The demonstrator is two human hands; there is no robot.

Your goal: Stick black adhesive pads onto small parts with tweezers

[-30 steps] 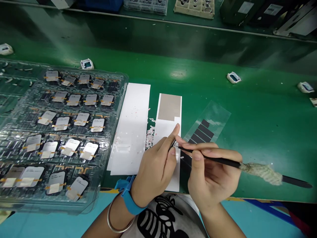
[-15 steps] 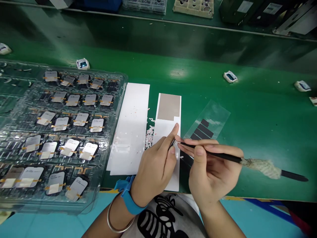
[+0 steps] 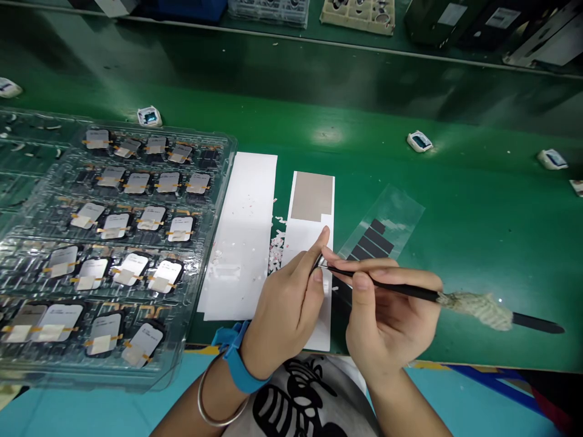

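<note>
Tweezers [image 3: 410, 291] are gripped by the right hand [image 3: 387, 315], tips met at the left hand [image 3: 286, 303], whose fingers are pinched above a white strip [image 3: 303, 237]. Left of it, small parts are held in a clear tray [image 3: 200, 285].

the left hand [image 3: 285, 312] hides whatever the tweezers [image 3: 437, 295] pinch.

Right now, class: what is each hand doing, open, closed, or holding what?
Left hand: fingers pinched at the tweezers' tip; what they pinch cannot be told.
Right hand: closed on the tweezers.
</note>
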